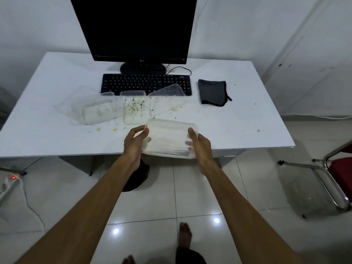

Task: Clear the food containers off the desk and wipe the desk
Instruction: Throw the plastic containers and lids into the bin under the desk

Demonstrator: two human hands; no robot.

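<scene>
— Where is the clear container (170, 139) sitting?

— Over the table's (247, 130) near edge; the left hand (134, 147) and right hand (200, 147) are each gripping a short end, fingers curled round the rim.

— Handling?

— It's looking light, thin, flexible, probably greasy; gripping the stiffer rim seems safest.

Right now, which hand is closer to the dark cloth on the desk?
The right hand. It grips the right end of the clear container, with the dark cloth farther back on the desk and slightly right. The left hand grips the container's opposite end, farther away.
</scene>
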